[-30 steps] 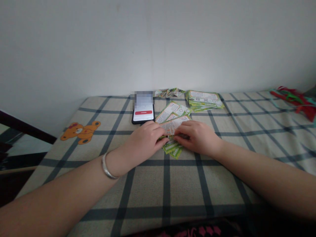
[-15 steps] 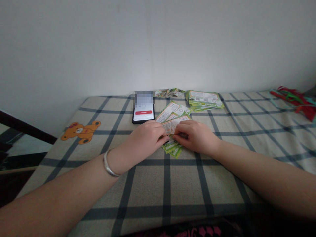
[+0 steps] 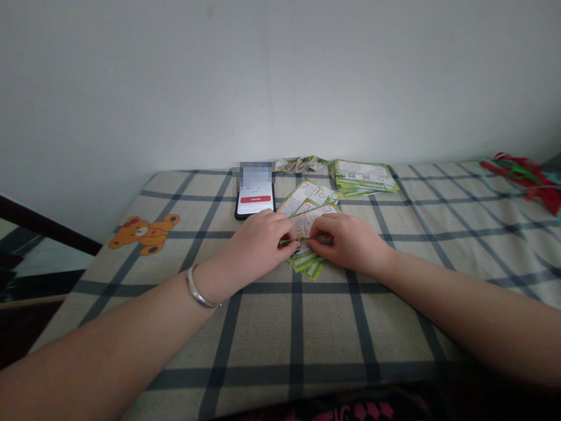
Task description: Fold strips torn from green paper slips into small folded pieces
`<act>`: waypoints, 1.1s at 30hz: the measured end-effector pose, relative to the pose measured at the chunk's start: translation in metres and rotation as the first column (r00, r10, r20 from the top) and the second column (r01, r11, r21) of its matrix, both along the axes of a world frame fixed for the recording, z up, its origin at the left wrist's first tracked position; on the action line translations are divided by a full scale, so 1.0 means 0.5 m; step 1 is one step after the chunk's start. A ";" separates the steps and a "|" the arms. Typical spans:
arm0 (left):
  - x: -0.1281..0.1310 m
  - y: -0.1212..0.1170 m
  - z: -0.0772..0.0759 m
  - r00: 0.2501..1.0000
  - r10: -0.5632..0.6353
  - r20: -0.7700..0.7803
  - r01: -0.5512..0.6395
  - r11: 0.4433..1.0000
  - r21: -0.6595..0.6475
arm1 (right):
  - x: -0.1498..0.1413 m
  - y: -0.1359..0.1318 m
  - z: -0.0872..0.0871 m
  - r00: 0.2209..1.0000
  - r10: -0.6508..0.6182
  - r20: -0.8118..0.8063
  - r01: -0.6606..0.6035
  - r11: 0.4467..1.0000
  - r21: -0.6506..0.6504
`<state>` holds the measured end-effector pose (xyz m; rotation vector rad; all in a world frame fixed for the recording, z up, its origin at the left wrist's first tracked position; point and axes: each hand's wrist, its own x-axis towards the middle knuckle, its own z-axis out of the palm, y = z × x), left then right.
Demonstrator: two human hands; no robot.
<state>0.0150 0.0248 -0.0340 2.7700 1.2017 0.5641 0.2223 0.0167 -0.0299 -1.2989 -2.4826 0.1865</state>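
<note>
My left hand [image 3: 267, 237] and my right hand [image 3: 346, 240] meet over a fanned group of green-and-white printed cards [image 3: 307, 199]. Both are closed, thumb pressed to fingers, pinching a small folded card [image 3: 287, 241] whose middle shows between the fingertips. Most of that folded piece is hidden by my fingers, so its full shape cannot be made out. More green cards stick out below my fingertips. Just beyond my left hand lies a black-edged phone [image 3: 256, 202] with its screen lit.
Several small folded card pieces [image 3: 302, 164] lie along the wall, right of the phone. A stack of the same printed cards [image 3: 366, 175] is beside them. Red and green strips [image 3: 534, 181] lie far right. An orange bear figure [image 3: 144, 234] is at the left of the checked cloth [image 3: 263, 339].
My left hand has shifted slightly up, and a green bit of the folded card now shows between its fingers. My right hand has barely moved.
</note>
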 end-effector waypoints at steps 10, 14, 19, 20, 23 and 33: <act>-0.005 0.001 -0.002 0.998 -0.003 -0.060 0.006 0.999 0.046 | 0.005 0.004 -0.005 1.000 0.021 -0.011 -0.021 1.000 0.011; -0.006 0.000 -0.002 0.995 -0.005 -0.101 0.012 0.997 0.075 | 0.008 0.002 -0.003 1.000 0.025 -0.002 -0.025 1.000 0.016; -0.008 -0.001 0.001 0.989 -0.009 -0.148 0.021 0.996 0.081 | 0.014 0.002 -0.004 0.999 0.032 -0.011 -0.032 0.999 0.027; -0.008 -0.001 0.001 0.988 -0.011 -0.153 0.023 0.997 0.078 | 0.016 0.003 -0.005 0.999 0.041 -0.019 -0.040 0.999 0.031; -0.010 0.000 0.002 0.989 -0.019 -0.150 0.028 0.998 0.059 | 0.021 0.005 -0.008 0.997 0.066 -0.042 -0.065 0.997 0.028; -0.018 0.000 -0.004 0.994 -0.046 -0.101 0.052 0.997 0.055 | 0.033 0.007 -0.007 0.995 0.096 -0.012 -0.095 0.995 0.037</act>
